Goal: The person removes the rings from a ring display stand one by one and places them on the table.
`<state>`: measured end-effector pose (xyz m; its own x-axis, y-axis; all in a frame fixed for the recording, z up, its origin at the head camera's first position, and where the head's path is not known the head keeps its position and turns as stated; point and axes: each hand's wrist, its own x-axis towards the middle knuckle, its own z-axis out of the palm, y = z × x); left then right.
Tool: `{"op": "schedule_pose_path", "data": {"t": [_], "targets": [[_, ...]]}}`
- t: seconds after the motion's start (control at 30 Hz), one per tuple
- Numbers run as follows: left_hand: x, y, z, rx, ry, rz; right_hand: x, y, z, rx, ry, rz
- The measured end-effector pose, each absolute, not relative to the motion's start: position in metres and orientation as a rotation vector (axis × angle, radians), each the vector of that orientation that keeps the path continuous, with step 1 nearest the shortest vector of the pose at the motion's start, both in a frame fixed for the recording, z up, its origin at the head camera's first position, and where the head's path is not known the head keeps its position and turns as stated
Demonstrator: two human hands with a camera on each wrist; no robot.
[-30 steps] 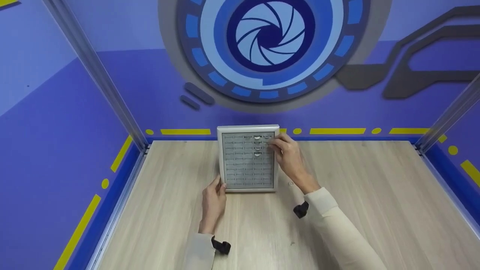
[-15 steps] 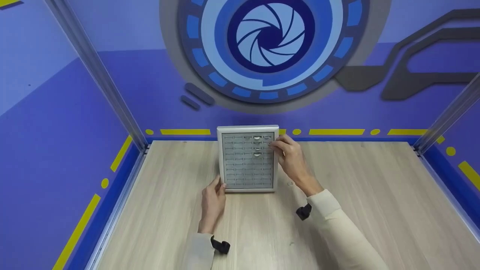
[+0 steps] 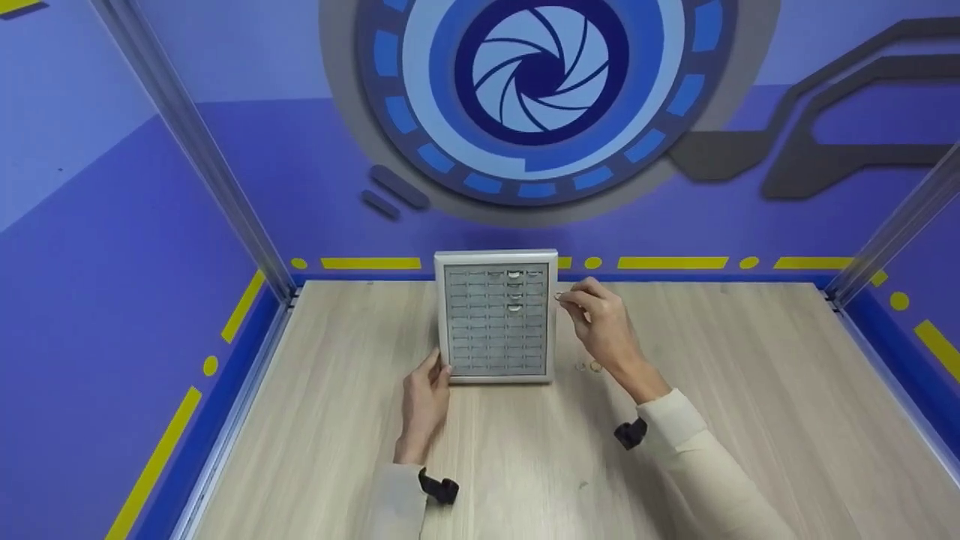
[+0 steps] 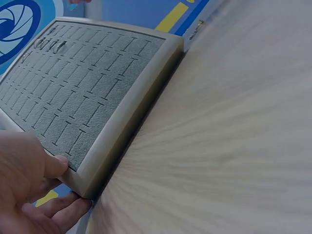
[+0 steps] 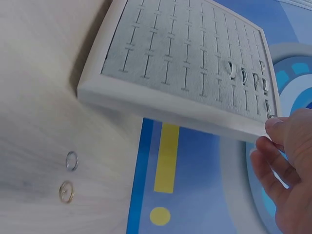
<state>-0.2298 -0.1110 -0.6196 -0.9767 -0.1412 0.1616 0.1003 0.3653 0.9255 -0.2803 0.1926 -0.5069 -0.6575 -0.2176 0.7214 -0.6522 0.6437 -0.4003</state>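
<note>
pale wood tabletop [image 3: 517, 465] bears the ring tray [image 3: 496, 351], left hand [image 3: 426, 397] gripping its lower left corner; right hand [image 3: 606, 324] pinches a ring [image 3: 559, 297] beside its right edge — a light pinch and firm brace should serve best.

Just left of the right hand [image 3: 600, 322], the ring board [image 3: 495, 341] is blocking passage; beyond it, the wall [image 3: 690, 229] is closing the way; two rings [image 5: 77, 161] are lying below; tabletop [image 3: 757, 360] is stretching open rightward.
</note>
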Motion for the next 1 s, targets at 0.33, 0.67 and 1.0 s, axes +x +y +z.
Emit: {"op": "schedule_pose_path", "data": {"t": [0.33,0.67,1.0], "targets": [[-0.234,-0.112,-0.619,0.021,-2.36,-1.734,-0.27,0.222,-0.528,0.639,-2.29,0.899],[-0.228,-0.108,-0.619,0.107,-2.342,-1.783,-0.256,0.249,-0.556,0.59,-2.373,0.864],[-0.229,-0.107,-0.618,0.123,-2.34,-1.763,-0.246,0.265,-0.577,0.487,-2.447,0.85]]}}
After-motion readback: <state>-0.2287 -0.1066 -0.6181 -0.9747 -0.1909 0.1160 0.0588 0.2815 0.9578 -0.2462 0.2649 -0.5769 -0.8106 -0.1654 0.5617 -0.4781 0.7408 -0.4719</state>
